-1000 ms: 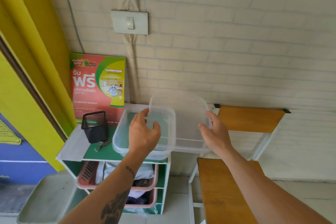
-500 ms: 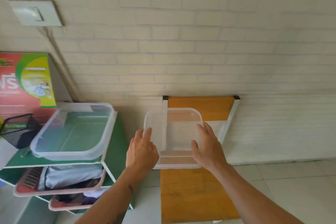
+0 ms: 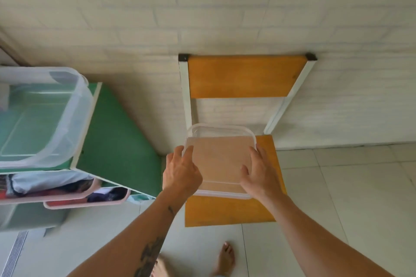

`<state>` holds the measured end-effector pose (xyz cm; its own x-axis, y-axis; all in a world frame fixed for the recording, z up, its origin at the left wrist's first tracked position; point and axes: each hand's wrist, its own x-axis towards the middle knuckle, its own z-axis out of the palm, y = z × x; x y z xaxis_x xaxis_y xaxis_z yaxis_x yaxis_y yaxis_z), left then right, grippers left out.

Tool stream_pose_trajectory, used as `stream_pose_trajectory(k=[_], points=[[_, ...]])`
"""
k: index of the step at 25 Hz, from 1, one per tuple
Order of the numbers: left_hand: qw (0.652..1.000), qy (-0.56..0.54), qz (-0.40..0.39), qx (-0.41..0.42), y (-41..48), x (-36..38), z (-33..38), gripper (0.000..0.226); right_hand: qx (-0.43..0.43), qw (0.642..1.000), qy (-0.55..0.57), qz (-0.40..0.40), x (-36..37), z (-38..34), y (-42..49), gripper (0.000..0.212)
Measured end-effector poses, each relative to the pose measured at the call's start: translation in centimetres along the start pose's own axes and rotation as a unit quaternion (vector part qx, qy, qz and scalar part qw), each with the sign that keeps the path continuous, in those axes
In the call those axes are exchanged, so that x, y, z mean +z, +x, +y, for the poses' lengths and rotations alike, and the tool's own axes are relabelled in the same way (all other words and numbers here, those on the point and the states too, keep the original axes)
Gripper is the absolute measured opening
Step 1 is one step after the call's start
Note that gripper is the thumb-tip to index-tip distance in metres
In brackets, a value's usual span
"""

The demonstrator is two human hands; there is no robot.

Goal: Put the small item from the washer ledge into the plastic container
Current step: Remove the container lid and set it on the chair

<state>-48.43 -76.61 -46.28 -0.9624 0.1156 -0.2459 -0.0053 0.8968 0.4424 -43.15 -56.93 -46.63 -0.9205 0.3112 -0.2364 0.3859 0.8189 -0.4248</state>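
A lid is held over the seat of a chair, gripped at its left edge by the left hand and at its right edge by the right hand. The chair is set against the wall. To the left, a container is seen on top of a shelf unit, with baskets below it.

Soft, even daylight fills the scene; the wall and floor read bright and pale, with no hard shadows. The source cannot be told. The wide lens bends the brick lines and splays the chair frame outward. Motion blur smears the tub and shelf at left. The lid shows faint sheen along its rim; the hands are fairly sharp.
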Motion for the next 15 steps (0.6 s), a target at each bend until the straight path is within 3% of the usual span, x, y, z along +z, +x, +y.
stream_pose_trajectory(k=[7, 15], points=[[0.994, -0.023, -0.105, -0.027, 5.5, 10.9, -3.0, 0.064, 0.047, 0.998, -0.018, -0.041, 10.0, 6.4, 5.5, 0.061], [0.98, -0.086, -0.169, -0.054, 7.6, 17.6, -5.2, 0.067, 0.048, 0.997, -0.037, -0.047, 15.0, 10.4, 8.2, 0.065]])
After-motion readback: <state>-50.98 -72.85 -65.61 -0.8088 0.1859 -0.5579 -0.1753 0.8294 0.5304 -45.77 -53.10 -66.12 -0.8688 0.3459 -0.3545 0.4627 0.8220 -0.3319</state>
